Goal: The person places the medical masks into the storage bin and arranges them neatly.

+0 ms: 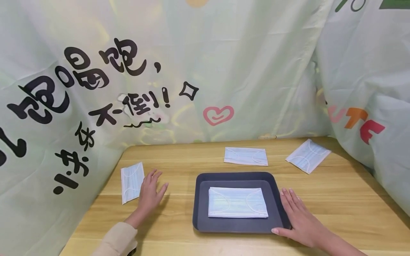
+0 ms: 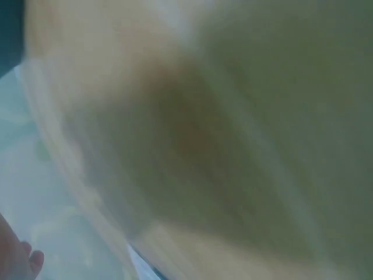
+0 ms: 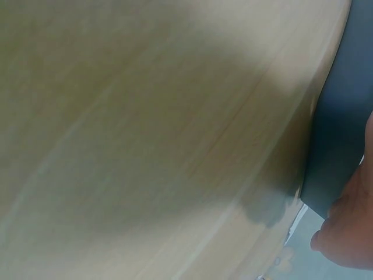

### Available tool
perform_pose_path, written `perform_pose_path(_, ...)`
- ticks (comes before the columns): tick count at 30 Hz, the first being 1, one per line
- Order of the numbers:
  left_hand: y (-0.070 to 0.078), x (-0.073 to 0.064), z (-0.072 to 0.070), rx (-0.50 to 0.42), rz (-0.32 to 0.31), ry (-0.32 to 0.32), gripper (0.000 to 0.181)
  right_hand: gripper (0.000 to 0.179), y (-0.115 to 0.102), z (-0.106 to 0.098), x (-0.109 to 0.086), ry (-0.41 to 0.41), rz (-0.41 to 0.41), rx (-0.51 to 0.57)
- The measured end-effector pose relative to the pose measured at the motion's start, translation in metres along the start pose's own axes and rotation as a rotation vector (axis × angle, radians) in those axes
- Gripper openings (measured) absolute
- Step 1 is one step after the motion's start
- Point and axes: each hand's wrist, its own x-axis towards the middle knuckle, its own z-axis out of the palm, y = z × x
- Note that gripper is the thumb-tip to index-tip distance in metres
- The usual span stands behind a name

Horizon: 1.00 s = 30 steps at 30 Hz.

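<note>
A dark grey tray [image 1: 237,225] lies on the wooden table with a small stack of light-blue face masks [image 1: 238,202] flat inside it. My right hand [image 1: 301,220] rests against the tray's right side. Its fingers lie straight along the outer wall, and the thumb is at the near right corner. In the right wrist view, that hand [image 3: 349,227] overlaps the tray's wall [image 3: 338,116]. On the left, my left hand [image 1: 150,192] hovers with loosely bent, spread fingers beside a single face mask [image 1: 132,182], overlapping its right edge. Nothing shows between those fingers.
Another face mask [image 1: 246,156] lies behind the tray, and one more mask [image 1: 308,156] sits tilted at the back right. Printed fabric curtains [image 1: 256,89] hang along the back and both sides of the table [image 1: 179,160].
</note>
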Motion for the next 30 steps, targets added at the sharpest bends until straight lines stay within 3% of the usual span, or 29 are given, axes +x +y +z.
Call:
perform_pose_path(7,-0.012,-0.012,-0.004,0.115,0.048,-0.065,0.058,0.108,0.002,0.002,-0.002,0.022,-0.017,-0.008)
perform_pose_path(10,-0.013,-0.015,-0.008,0.149,-0.001,-0.13,0.063,0.109,0.003,0.002,-0.002,0.031,-0.024,-0.014)
perform_pose_path(15,-0.019,-0.02,-0.016,0.192,-0.125,-0.298,0.073,0.108,0.002,0.003,-0.002,0.023,-0.019,-0.012)
perform_pose_path(18,-0.026,-0.021,-0.019,0.218,-0.156,-0.356,0.076,0.108,0.002,0.003,-0.002,0.025,-0.021,-0.014)
perform_pose_path(24,-0.043,-0.02,-0.027,0.265,-0.157,-0.348,0.076,0.109,0.002,0.002,-0.001,0.023,-0.014,-0.007)
perform_pose_path(30,-0.062,-0.023,-0.033,0.303,-0.211,-0.32,0.075,0.107,0.001,0.002,0.0,0.001,0.001,0.008)
